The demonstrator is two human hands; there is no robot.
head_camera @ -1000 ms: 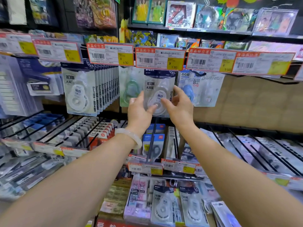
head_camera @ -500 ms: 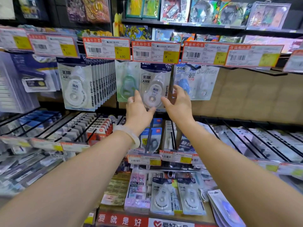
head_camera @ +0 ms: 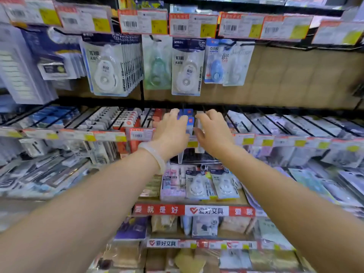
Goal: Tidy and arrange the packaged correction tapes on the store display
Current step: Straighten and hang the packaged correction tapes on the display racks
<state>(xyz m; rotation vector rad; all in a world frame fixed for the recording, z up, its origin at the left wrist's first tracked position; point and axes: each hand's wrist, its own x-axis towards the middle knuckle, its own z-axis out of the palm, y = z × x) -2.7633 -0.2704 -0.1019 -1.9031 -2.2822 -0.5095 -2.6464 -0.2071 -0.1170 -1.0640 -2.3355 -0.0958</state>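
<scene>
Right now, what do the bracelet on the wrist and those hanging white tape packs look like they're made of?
The bracelet looks like milky, translucent stone or glass, smooth and glossy; jade-like, though resin is possible. The white tape pack appears to be printed card behind a clear plastic blister: glare shows over the raised dispenser shape.

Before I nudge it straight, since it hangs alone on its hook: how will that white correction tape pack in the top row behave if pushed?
The white correction tape pack hangs from its top edge, so it would probably swing rather than slide. It looks like a thin card with a clear blister, so likely light and a bit bendy. With no packs behind it, it may twist.
</scene>
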